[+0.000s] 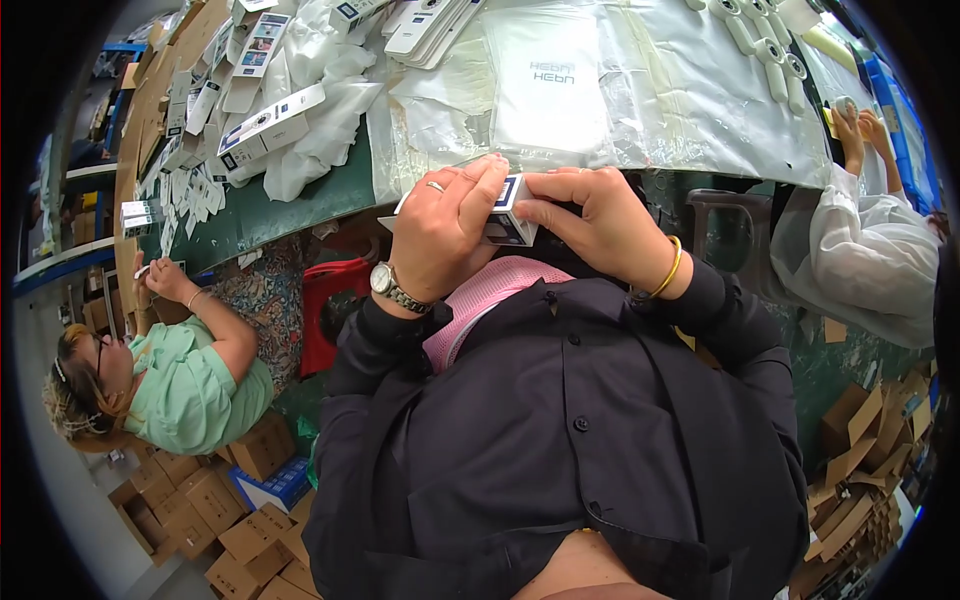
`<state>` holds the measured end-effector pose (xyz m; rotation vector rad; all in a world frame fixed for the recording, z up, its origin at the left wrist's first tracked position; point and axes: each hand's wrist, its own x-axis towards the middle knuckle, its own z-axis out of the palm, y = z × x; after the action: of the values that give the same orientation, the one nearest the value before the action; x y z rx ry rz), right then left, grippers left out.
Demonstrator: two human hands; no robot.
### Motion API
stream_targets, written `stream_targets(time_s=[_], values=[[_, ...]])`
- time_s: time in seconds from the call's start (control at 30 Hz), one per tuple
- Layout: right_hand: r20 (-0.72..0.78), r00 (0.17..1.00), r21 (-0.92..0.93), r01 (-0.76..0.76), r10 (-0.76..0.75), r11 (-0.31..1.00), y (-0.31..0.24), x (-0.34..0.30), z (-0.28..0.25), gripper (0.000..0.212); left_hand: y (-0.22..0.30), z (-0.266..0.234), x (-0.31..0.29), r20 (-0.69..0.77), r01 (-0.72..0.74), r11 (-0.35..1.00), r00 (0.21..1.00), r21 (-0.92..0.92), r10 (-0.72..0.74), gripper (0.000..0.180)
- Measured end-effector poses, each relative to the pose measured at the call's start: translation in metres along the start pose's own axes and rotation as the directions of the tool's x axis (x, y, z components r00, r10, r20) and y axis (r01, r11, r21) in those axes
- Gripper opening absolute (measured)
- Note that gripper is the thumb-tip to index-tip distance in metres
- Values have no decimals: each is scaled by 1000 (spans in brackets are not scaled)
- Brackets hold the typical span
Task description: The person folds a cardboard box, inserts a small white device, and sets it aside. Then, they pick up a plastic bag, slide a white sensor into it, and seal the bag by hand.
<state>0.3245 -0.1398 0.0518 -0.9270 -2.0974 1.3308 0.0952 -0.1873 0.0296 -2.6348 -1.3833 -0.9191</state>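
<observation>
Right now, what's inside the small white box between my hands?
Outer faces of the small white box show between your left hand and right hand. Anything inside cannot be seen: its walls and your hands cover it.

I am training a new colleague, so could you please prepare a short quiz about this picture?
1. True or false: the left hand and the right hand both touch the small white box.
2. Which wrist wears the yellow bangle? A) left B) right C) neither
3. Fill in: the co-worker at the picture's left wears a ____ top.

Key: 1 true; 2 B; 3 light green.
</observation>
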Motion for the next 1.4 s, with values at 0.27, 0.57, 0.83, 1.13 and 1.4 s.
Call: stream_targets(time_s=[0.27,0.57,0.83,1.13,1.4], values=[[-249,961,-24,116,-118,993,7,5,13,28,11,8,5,-12,164,987,986,4,-164,70],[-178,966,-37,182,-185,983,11,10,-15,35,12,-1,23,-83,224,970,969,-90,-231,63],[-328,944,333,154,-39,930,50,25,-46,43,-12,-2,-13,368,644,242,661,-725,-654,26],[-564,824,102,126,-47,987,110,40,-50,29,-47,-39,2,-82,456,333,487,-825,-870,20],[-615,783,21,141,-99,990,113,36,-39,18,-139,-84,49,-521,6,542,268,-840,-810,19]])
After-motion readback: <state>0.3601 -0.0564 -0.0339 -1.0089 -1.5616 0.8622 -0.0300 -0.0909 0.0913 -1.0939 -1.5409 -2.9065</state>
